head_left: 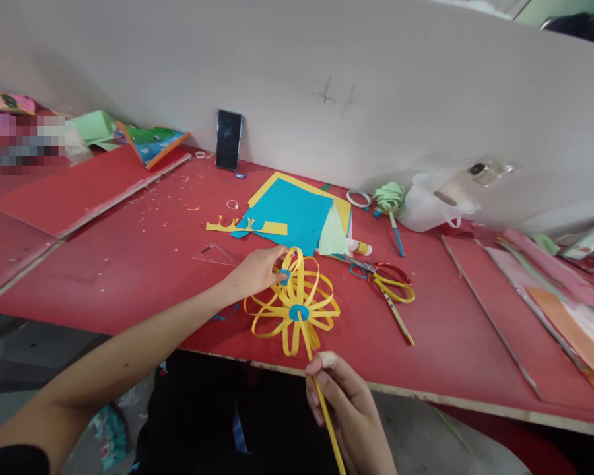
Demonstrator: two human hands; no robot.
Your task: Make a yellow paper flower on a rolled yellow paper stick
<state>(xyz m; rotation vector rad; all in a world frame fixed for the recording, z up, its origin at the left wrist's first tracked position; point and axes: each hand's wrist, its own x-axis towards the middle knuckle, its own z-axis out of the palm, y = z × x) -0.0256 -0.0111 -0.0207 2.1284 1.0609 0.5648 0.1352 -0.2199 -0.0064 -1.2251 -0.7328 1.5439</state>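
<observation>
Phone [229, 140]: upright near the table's back edge, leaning toward the wall. Cut yellow strip [272, 228]: well in from the front edge, partly over a blue sheet [297, 210].

Left hand [261, 269]: closed, thumb and fingers pinching a yellow paper flower [301, 287] at a blue piece [284, 277] on its far-left side. Whether that piece belongs to a second flower cannot be told.

The flower is over the table's front edge region, right of the left hand and beyond the right; contact with the tabletop cannot be confirmed. Controlling relation: the yellow stem [329, 423] meets the blue disc [297, 313] and runs from there toward the wearer and rightward — its long axis crossing the table's front edge. The left hand is nearer the loops; the right is nearer the edge.

Right hand [354, 402]: closed around the stem, in front of the table's front edge. Sideways room at the flower's right extends to the scissors [395, 282] and a pencil [400, 323] — the latter pointing toward the front edge.
</observation>
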